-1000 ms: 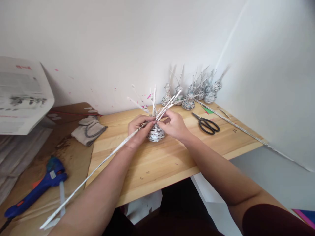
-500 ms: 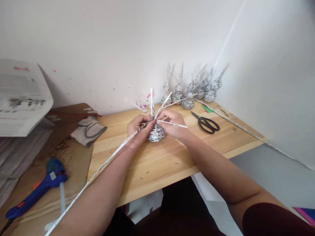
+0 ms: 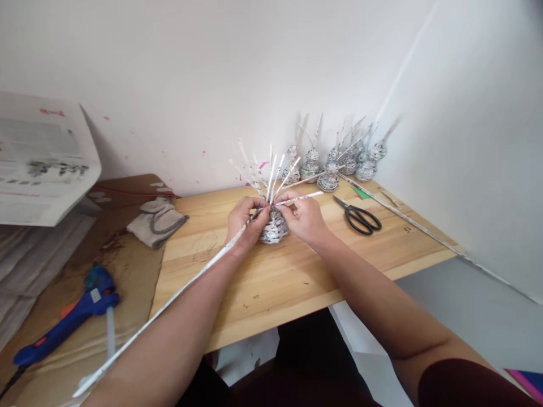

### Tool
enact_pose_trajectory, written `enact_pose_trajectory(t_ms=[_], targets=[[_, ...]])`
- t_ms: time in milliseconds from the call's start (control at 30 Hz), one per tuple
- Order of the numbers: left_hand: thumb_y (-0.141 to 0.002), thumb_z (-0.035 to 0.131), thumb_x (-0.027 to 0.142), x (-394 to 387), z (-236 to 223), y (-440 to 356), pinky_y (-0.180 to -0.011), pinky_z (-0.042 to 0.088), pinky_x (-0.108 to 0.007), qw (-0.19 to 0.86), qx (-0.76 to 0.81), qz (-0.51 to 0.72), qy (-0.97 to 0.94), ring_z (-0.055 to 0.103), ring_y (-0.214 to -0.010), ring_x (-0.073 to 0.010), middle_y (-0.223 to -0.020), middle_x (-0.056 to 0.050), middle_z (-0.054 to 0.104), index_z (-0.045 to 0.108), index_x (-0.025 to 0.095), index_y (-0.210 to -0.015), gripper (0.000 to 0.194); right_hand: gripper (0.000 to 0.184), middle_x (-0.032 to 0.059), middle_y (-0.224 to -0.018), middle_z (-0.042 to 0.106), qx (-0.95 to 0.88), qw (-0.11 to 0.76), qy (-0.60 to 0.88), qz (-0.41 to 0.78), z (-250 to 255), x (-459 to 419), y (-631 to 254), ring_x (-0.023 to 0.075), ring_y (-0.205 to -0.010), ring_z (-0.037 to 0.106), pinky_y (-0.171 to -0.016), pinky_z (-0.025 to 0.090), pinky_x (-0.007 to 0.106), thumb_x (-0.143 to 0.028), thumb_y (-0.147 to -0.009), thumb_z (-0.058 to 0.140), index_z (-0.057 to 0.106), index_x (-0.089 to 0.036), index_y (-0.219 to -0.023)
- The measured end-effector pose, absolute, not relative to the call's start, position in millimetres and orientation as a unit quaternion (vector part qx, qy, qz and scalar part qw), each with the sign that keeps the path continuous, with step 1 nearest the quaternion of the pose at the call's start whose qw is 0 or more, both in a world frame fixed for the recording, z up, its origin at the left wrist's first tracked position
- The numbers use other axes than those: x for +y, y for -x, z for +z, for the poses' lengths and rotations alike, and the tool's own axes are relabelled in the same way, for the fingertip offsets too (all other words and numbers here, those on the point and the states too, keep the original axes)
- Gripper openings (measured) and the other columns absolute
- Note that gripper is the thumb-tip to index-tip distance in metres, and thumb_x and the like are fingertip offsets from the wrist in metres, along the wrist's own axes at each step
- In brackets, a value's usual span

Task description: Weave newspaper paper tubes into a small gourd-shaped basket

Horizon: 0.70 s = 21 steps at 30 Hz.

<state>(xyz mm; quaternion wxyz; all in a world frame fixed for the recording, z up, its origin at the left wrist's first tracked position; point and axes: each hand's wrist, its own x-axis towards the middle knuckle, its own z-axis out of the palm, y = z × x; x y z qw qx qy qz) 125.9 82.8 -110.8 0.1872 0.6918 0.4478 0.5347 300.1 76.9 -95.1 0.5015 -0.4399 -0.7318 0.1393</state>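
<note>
A round woven piece of rolled newspaper point(image 3: 274, 227) sits on the wooden table between my hands, its loose paper sticks fanning up and outward from the top. My left hand point(image 3: 248, 219) pinches a long rolled paper strip point(image 3: 199, 274) at the neck of the piece; the strip's tail runs back along my left forearm. On the other side, my right hand point(image 3: 303, 215) has thumb and fingers closed at the base of a short paper stick point(image 3: 301, 198) that points right. The fingertips of both hands nearly meet at the neck.
Black scissors point(image 3: 358, 216) lie to the right. Several finished woven figures point(image 3: 328, 178) stand against the wall, with a long paper strip point(image 3: 399, 213) near the right edge. At left are a rolled cloth glove point(image 3: 156, 220), a blue glue gun point(image 3: 91, 302) and newspaper point(image 3: 46, 164).
My right hand has turned slightly at the neck and the short stick on its side now tilts up to the right. The upright sticks have shifted. The view has moved slightly.
</note>
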Motion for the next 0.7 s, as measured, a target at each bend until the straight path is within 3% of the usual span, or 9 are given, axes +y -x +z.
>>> enact_pose_trajectory(t_ms=[167,267,367,467,700], targets=[[-0.085,0.069,0.029,78,-115,-130,-0.07,0.049,-0.024,0.162,0.444,0.565,-0.676,0.063,-0.076,-0.014,-0.081,0.0,0.069,0.07,0.02,-0.083,0.009,0.008,0.0051,-0.085,0.071,-0.682,0.561,0.461,0.089,-90,70,-296,0.0171,-0.073,0.063,-0.064,0.051,0.028,-0.027,-0.083,0.069,0.065,-0.02,-0.081],[-0.085,0.069,0.028,77,-116,-132,-0.067,0.05,-0.022,0.167,0.431,0.566,-0.683,0.063,-0.076,-0.0134,-0.081,0.0,0.068,0.069,0.02,-0.082,0.009,0.007,0.003,-0.078,0.071,-0.669,0.559,0.461,0.165,-87,64,-289,0.0152,-0.066,0.063,-0.062,0.052,0.028,-0.025,-0.083,0.067,0.067,-0.02,-0.089],[-0.084,0.068,0.025,75,-115,-133,-0.065,0.052,-0.021,0.171,0.414,0.569,-0.69,0.063,-0.079,-0.0135,-0.084,-0.001,0.067,0.07,0.02,-0.083,0.005,0.018,0.0029,-0.078,0.072,-0.653,0.545,0.466,0.242,-89,63,-284,0.0157,-0.066,0.066,-0.06,0.052,0.027,-0.023,-0.081,0.067,0.066,-0.019,-0.099],[-0.082,0.068,0.022,72,-113,-135,-0.068,0.055,-0.022,0.19,0.394,0.569,-0.697,0.064,-0.081,-0.0139,-0.087,-0.002,0.067,0.07,0.02,-0.084,0.004,0.02,0.0034,-0.077,0.073,-0.627,0.552,0.477,0.274,-93,66,-285,0.0178,-0.068,0.068,-0.064,0.054,0.03,-0.027,-0.081,0.068,0.067,-0.019,-0.099],[-0.075,0.059,0.01,67,-107,-134,-0.071,0.057,-0.024,0.237,0.373,0.57,-0.693,0.068,-0.088,-0.0168,-0.098,-0.004,0.071,0.069,0.02,-0.104,0.032,0.013,0.0043,-0.084,0.075,-0.66,0.545,0.471,0.214,-87,67,-298,0.019,-0.075,0.068,-0.071,0.053,0.031,-0.03,-0.089,0.061,0.069,-0.02,-0.088]])
